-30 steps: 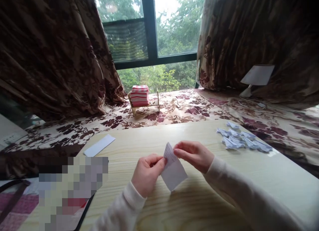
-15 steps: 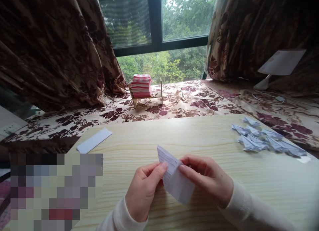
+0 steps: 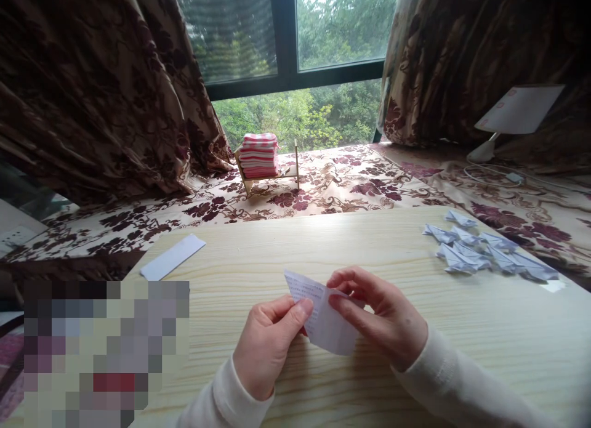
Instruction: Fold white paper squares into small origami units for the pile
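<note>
Between my hands, above the table, is a folded sheet of paper [image 3: 336,326] with print showing on its left part and a plain white flap on the right. My left hand [image 3: 272,339] pinches its left edge, thumb on top and the other fingers hidden behind. On the opposite side my right hand [image 3: 381,314] grips the upper right edge between thumb and fingers. Several folded paper pieces [image 3: 462,258] lie grouped at the table's far right.
A flat white paper strip [image 3: 173,257] rests at the far left of the pale wooden table [image 3: 258,249]. Beyond the table, a small stand [image 3: 272,177] holds folded red-and-white cloths [image 3: 259,156] on a flowered cover. A lamp [image 3: 519,111] stands at the back right. Blurred blocks hide the lower left.
My right hand has moved up slightly along the paper, its fingers lifting. The lower flap has swung up a little. My left hand keeps its pinch, and the view has shifted slightly.
</note>
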`<state>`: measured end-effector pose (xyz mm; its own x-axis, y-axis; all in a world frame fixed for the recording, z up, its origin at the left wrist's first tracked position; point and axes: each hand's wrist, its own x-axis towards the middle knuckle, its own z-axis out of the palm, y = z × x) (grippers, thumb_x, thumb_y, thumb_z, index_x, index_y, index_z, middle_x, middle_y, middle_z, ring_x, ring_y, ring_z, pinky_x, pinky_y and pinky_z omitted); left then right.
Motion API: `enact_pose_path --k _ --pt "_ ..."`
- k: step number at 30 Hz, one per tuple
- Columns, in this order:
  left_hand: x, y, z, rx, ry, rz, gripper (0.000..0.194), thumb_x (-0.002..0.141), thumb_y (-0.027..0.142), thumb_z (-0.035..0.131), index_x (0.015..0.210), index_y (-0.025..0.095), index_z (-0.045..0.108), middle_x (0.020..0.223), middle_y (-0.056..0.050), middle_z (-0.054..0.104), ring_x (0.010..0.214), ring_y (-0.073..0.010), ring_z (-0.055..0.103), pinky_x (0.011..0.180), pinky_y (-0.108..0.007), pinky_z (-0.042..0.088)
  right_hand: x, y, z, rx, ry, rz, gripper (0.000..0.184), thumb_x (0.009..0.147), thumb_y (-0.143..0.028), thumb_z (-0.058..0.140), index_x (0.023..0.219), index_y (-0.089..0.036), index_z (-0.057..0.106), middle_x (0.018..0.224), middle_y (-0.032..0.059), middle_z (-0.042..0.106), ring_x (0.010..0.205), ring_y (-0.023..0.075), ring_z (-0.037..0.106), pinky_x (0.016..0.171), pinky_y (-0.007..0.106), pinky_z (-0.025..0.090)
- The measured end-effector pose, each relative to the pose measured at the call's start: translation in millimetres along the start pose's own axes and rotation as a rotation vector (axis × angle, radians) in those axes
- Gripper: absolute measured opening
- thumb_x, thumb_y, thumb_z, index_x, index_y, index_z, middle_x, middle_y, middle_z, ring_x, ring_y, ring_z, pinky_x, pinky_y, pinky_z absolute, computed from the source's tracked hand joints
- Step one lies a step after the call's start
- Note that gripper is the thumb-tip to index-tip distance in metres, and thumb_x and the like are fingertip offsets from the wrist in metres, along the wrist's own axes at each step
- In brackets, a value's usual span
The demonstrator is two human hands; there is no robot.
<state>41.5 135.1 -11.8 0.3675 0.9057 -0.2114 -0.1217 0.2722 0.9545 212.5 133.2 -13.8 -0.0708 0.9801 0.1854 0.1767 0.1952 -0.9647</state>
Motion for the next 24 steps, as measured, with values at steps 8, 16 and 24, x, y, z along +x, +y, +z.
enact_pose_path --k 8,16,24 --pt "-2.9 4.5 6.3 0.135 0.056 0.047 0.024 0.079 0.036 0.064 0.089 0.016 0.075 0.084 -0.006 0.069 0.086 -0.0218 0.058 0.083 -0.032 0.043 1.5 -7.0 -0.8 -0.081 -0.023 0.016 0.018 0.075 -0.033 0.055 0.069 -0.017 0.062 0.063 0.0024 0.065 0.056 0.0132 0.056 0.050 0.022 0.046" --pt "-1.6 3.2 5.9 0.052 -0.033 0.022 0.026 0.080 0.035 0.063 0.094 0.016 0.073 0.084 -0.006 0.071 0.084 -0.0220 0.061 0.080 -0.032 0.045 1.4 -9.7 -3.1 -0.112 0.004 -0.060 0.016 0.075 -0.029 0.056 0.065 -0.017 0.059 0.065 0.0024 0.064 0.058 0.0131 0.057 0.051 0.022 0.044" --pt "-0.7 3.8 7.2 -0.075 -0.063 -0.052 0.028 0.074 0.036 0.069 0.090 0.013 0.074 0.076 -0.007 0.071 0.073 -0.0190 0.061 0.072 -0.030 0.046 -0.1 -8.9 -0.8 -0.053 0.027 -0.122 0.015 0.075 -0.023 0.056 0.061 -0.017 0.057 0.070 0.0039 0.065 0.062 0.0142 0.060 0.055 0.023 0.048"
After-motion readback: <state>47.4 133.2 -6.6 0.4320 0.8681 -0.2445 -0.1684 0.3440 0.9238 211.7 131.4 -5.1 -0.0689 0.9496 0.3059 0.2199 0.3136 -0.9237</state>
